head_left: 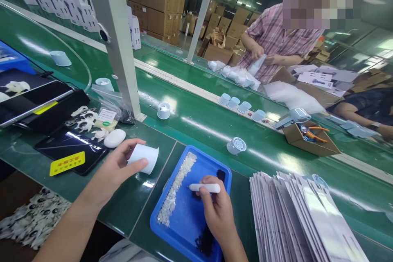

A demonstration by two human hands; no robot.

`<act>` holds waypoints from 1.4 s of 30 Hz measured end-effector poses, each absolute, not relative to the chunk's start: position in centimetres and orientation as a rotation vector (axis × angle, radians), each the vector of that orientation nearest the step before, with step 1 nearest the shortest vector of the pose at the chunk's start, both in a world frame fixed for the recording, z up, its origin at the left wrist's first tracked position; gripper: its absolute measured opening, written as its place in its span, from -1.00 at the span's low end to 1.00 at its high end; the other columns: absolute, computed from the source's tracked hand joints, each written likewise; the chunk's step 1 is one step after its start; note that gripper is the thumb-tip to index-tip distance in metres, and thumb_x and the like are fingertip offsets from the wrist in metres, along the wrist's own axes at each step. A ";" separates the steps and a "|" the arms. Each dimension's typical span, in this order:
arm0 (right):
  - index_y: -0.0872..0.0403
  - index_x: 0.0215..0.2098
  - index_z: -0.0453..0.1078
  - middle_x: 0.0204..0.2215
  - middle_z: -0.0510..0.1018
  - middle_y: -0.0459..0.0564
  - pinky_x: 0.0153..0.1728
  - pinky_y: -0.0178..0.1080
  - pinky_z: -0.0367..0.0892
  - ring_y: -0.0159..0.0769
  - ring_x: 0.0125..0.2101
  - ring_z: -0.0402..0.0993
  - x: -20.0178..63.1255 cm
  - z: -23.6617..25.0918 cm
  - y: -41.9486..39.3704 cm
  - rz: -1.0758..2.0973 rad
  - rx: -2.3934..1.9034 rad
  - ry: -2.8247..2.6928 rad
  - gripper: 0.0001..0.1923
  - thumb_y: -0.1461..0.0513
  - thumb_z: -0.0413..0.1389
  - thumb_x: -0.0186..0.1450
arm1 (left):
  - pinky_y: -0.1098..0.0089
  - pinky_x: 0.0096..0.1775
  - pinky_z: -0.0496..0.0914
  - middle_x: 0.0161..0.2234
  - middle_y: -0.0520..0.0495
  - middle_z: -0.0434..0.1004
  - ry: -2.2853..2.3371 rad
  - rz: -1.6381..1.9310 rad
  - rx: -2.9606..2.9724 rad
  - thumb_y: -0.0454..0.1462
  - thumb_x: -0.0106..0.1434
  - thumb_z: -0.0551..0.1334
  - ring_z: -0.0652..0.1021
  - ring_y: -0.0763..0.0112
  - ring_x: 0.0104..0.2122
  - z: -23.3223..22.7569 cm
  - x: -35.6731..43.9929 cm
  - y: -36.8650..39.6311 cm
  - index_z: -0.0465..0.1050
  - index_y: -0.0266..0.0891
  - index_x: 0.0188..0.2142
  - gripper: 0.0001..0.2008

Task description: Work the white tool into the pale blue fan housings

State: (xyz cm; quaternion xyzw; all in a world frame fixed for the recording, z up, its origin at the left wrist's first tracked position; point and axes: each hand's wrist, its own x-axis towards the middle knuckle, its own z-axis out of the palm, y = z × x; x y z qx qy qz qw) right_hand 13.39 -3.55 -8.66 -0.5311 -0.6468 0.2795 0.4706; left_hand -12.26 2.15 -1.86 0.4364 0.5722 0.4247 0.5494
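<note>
Pale-blue cup (146, 158) between curled fingers (138, 166) of left hand (120, 164), white tool (210, 188) between bent fingers of right hand (217, 206)

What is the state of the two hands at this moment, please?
Left hand: closed around a pale blue cup-shaped part.
Right hand: closed on a white pen-like tool, above the blue tray.

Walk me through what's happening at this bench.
The person's left grip holds a tilted pale blue plastic cup just left of the blue tray, while the right grip holds a white pen-shaped tool over the tray, tip toward the small whitish pieces lined along one side. Black pieces lie along the other. Similar cups sit on the green belt beyond; across it, a co-worker handles a pale item.
</note>
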 end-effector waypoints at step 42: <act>0.03 -0.29 0.28 -0.43 0.43 -0.10 -0.40 -0.34 0.31 -0.37 -0.44 0.40 12.8 -7.2 -3.2 0.459 -1.361 -1.725 -0.94 0.24 0.01 0.36 | 0.41 -0.29 0.46 -0.26 0.01 0.50 1.325 0.991 1.017 -0.06 0.01 0.39 0.54 0.25 -0.24 -1.8 -12.5 1.4 0.37 -0.03 -0.09 -0.53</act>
